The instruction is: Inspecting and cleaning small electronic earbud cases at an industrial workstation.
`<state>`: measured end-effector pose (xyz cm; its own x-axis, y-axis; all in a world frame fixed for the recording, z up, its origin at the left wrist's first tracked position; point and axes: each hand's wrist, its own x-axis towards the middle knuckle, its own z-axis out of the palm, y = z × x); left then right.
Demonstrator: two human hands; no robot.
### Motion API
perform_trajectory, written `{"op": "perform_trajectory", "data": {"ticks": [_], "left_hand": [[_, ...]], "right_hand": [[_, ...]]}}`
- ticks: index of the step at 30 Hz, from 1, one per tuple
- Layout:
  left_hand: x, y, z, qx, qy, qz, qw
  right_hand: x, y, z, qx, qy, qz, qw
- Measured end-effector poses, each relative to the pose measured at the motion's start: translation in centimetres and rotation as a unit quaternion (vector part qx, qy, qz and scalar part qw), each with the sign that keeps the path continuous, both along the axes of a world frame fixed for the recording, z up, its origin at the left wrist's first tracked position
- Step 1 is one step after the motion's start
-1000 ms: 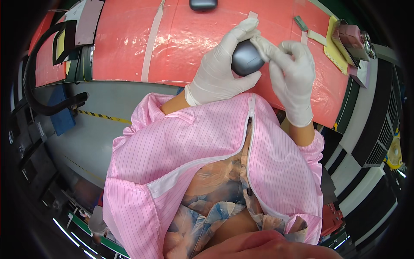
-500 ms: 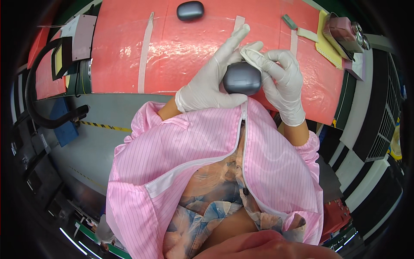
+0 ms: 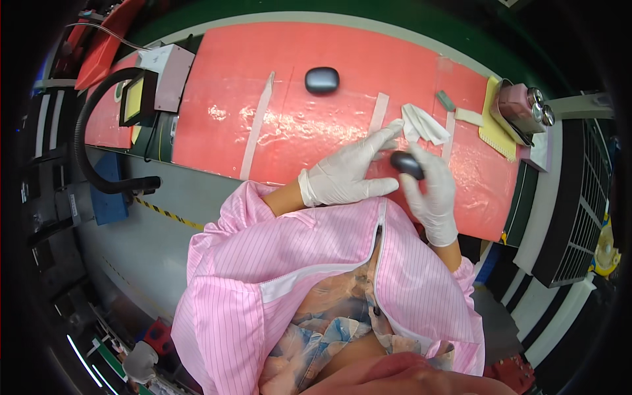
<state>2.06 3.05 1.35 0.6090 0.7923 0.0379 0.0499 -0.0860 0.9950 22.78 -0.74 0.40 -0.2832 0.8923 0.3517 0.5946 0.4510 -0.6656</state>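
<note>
Cloth (image 3: pixel 424 125) on table (image 3: pixel 217 112) = ref. R hand (image 3: pixel 436 187) w/ case (image 3: pixel 406 165): just in front of cloth. L hand (image 3: pixel 349 172): in front & to its L. Other case (image 3: pixel 322 80): on table, well L of cloth, a bit behind. Block (image 3: pixel 446 101): just R, slightly behind; bar (image 3: pixel 469 117), pad (image 3: pixel 495 135), tray (image 3: pixel 505 113) w/ bottles (image 3: pixel 520 102) farther R. Box (image 3: pixel 176 82): far L.

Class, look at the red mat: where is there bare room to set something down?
The red mat is bare left of the leftmost pale strip, and between that strip and the left hand, below the far dark case. Crowded: the upper right, with white cloth, green block and yellow pad.
</note>
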Motion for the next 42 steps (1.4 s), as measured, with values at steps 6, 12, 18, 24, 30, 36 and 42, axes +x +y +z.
{"op": "perform_trajectory", "data": {"ticks": [6, 12, 18, 24, 30, 36, 42], "left_hand": [[-5.6, 6.8, 1.4, 0.200, 0.283, 0.230, 0.910], [-6.1, 8.9, 0.1, 0.294, 0.434, 0.211, 0.825], [-3.8, 7.2, -0.2, -0.264, -0.271, 0.152, 0.913], [1.6, 1.5, 1.2, -0.249, -0.339, 0.192, 0.887], [1.3, 0.2, 0.8, -0.228, -0.221, 0.169, 0.933], [1.4, -0.8, 0.4, -0.218, -0.232, 0.181, 0.930], [1.5, -1.4, -0.6, -0.212, -0.253, 0.198, 0.923]], "right_hand": [[8.7, -0.5, -0.5, -0.022, 0.090, -0.369, 0.925], [14.4, -0.5, -2.4, -0.013, -0.240, -0.434, 0.868], [8.5, -0.7, -1.5, -0.012, 0.047, -0.344, 0.938], [-2.5, 2.3, 2.4, -0.092, 0.256, -0.088, 0.958], [-4.4, 3.5, 2.2, -0.129, 0.325, -0.051, 0.935], [-5.0, 1.9, 2.5, -0.126, 0.305, -0.070, 0.941], [-4.7, 1.8, 1.7, -0.036, 0.255, -0.072, 0.964]]}}
